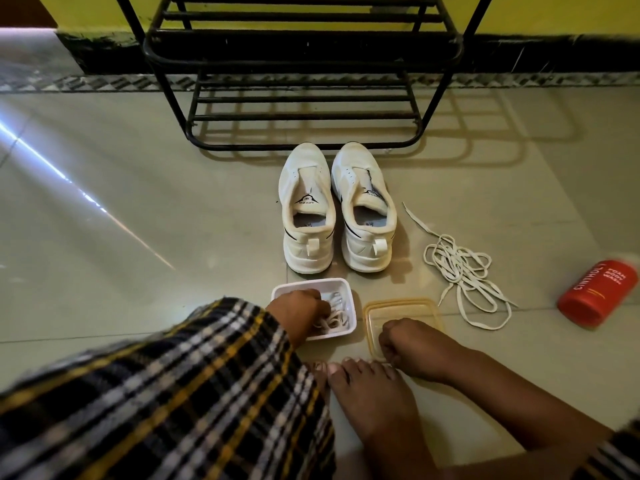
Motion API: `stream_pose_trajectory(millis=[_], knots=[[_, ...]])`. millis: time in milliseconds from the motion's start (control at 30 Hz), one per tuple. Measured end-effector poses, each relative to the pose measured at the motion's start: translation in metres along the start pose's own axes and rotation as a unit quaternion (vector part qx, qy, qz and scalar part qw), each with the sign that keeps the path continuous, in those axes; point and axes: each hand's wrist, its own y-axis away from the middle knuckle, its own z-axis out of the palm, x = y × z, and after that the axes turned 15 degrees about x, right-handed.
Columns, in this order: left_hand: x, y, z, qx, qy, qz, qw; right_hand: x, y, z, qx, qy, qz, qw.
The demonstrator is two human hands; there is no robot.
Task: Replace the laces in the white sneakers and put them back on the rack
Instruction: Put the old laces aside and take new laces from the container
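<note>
Our left hand (300,308) pinches limp, tangle-prone laces (333,318) in the tub (349,289), right hand (405,344) fisted empty; we grab by the tips.

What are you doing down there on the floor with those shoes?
The left hand is reaching into a white tub of fresh laces. The right hand rests on its yellowish lid. Both white sneakers stand unlaced before the black rack, old laces piled beside them.

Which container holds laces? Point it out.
The white tray, which the left hand reaches into; the yellow lid beside it holds none.
</note>
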Motion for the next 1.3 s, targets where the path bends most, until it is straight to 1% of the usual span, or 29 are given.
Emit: stream_pose_trajectory(millis=[33,100,167,233,300,400,500,567,700,767,833,867,900,933,1000,1033,1067,1100,1167,1233,1300], knots=[[0.0,0.002,-0.005,0.008,0.021,-0.006,1.0,0.001,-0.001,0.001,0.001,-0.008,0.004,1.0],[0.0,0.007,-0.019,0.05,0.083,-0.029,0.995,0.004,-0.002,0.004,0.003,-0.017,0.011,1.0],[-0.004,0.014,-0.041,0.108,0.16,-0.076,0.978,0.006,-0.003,0.007,0.006,-0.026,0.014,1.0],[-0.018,0.021,-0.065,0.154,0.2,-0.134,0.958,0.007,-0.004,0.009,0.011,-0.031,0.012,0.999],[-0.042,0.028,-0.084,0.185,0.188,-0.193,0.945,0.008,-0.005,0.009,0.013,-0.031,0.008,0.999],[-0.079,0.034,-0.094,0.226,0.128,-0.263,0.929,0.009,-0.005,0.009,0.003,-0.038,0.01,0.999],[-0.103,0.031,-0.081,0.238,0.101,-0.33,0.908,0.01,-0.005,0.009,-0.002,-0.045,0.017,0.999],[-0.113,0.025,-0.066,0.231,0.097,-0.362,0.898,0.01,-0.006,0.01,-0.003,-0.046,0.021,0.999],[-0.111,0.021,-0.045,0.188,0.091,-0.371,0.905,0.011,-0.007,0.011,-0.005,-0.065,0.038,0.997],[-0.099,0.026,-0.039,0.213,0.085,-0.367,0.902,0.01,-0.005,0.01,-0.006,-0.075,0.041,0.996],[-0.082,0.034,-0.034,0.277,0.1,-0.339,0.893,0.006,-0.003,0.003,0.006,-0.1,0.054,0.994],[-0.072,0.039,-0.03,0.305,0.124,-0.321,0.888,0.004,-0.003,-0.003,0.036,-0.126,0.078,0.988],[-0.062,0.042,-0.027,0.314,0.158,-0.312,0.883,0.007,-0.003,-0.011,0.086,-0.161,0.115,0.976],[-0.053,0.045,-0.024,0.305,0.194,-0.319,0.876,0.011,-0.003,-0.019,0.153,-0.194,0.155,0.957],[-0.04,0.048,-0.017,0.254,0.254,-0.337,0.87,0.03,-0.005,-0.037,0.285,-0.217,0.231,0.904],[-0.035,0.049,-0.014,0.228,0.266,-0.339,0.873,0.044,-0.008,-0.045,0.326,-0.2,0.266,0.885],[-0.033,0.049,-0.011,0.211,0.266,-0.333,0.88,0.062,-0.011,-0.051,0.34,-0.164,0.301,0.875],[-0.03,0.049,-0.008,0.204,0.259,-0.321,0.888,0.081,-0.015,-0.054,0.325,-0.121,0.334,0.877],[-0.026,0.048,-0.006,0.208,0.25,-0.293,0.899,0.112,-0.023,-0.054,0.252,-0.058,0.378,0.889],[-0.024,0.048,-0.004,0.211,0.253,-0.277,0.903,0.128,-0.031,-0.049,0.199,-0.029,0.399,0.895],[-0.022,0.048,-0.002,0.21,0.261,-0.27,0.903,0.133,-0.036,-0.045,0.177,-0.008,0.405,0.897]])
